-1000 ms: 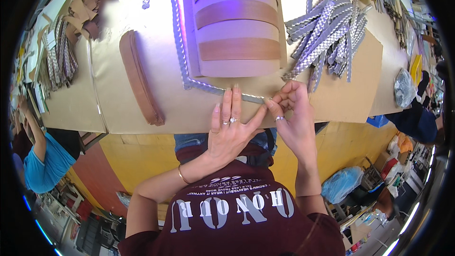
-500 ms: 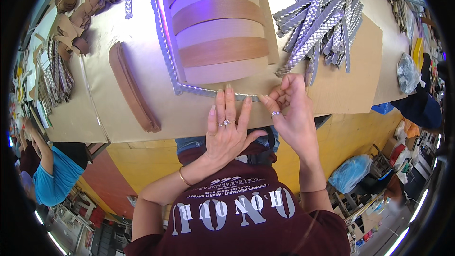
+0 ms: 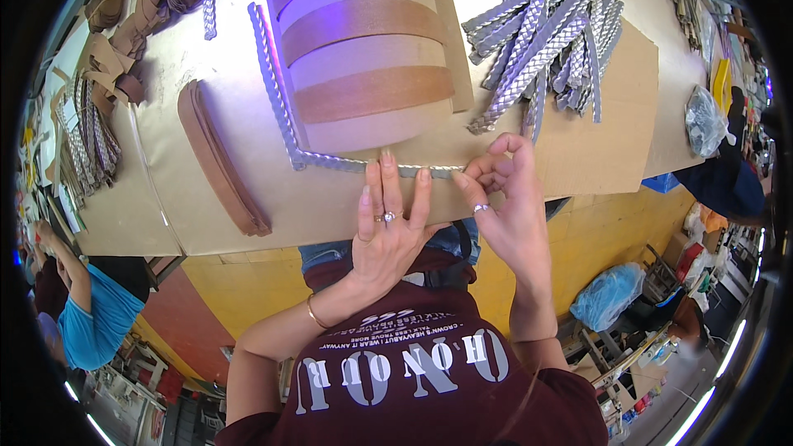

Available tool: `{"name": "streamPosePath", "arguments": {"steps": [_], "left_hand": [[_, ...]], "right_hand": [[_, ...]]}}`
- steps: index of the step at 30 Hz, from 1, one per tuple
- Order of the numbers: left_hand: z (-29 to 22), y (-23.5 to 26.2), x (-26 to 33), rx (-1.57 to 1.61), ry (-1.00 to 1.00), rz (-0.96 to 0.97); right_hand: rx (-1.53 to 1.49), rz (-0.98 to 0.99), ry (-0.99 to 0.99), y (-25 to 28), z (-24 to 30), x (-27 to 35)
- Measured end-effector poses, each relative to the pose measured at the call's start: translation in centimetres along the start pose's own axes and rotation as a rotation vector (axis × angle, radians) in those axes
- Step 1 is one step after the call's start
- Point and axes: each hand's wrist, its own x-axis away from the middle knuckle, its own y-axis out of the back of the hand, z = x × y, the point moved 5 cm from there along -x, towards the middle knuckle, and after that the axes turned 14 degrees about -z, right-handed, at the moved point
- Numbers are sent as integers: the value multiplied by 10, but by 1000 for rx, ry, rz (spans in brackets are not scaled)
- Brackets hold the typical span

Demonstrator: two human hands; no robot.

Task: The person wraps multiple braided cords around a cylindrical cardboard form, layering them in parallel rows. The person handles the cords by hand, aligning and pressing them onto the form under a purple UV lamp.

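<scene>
While the right hand point(image 3: 514, 213) pinches the braided strip point(image 3: 339, 162), the spread left hand point(image 3: 385, 244) has moved its forefinger point(image 3: 420, 198) leftward.

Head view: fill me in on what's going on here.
A person has both hands on a braided silver strip lying on the table. The left hand rests flat, fingertips on the strip; the right hand pinches its right end. Beyond stands a curved form with brown bands, with a pile of similar strips to its right.
</scene>
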Motion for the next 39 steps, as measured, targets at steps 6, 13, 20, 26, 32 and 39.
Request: {"name": "streamPosePath", "arguments": {"steps": [6,13,20,26,32,39], "left_hand": [[0,0,0,-53,-15,1],[1,0,-1,-73,-18,-12],[2,3,-4,-72,-31,-20],[1,4,-5,-109,-84,12],[2,5,-7,-117,-82,-11],[2,6,-8,-111,-70,-9]], "right_hand": [[-84,-47,147,0,2,7],[73,-66,123,-1,1,2],[129,-89,177,-3,4,2],[221,-162,317,-5,3,8],[311,-263,451,10,-6,18],[553,-229,674,-1,-23,39]]}}
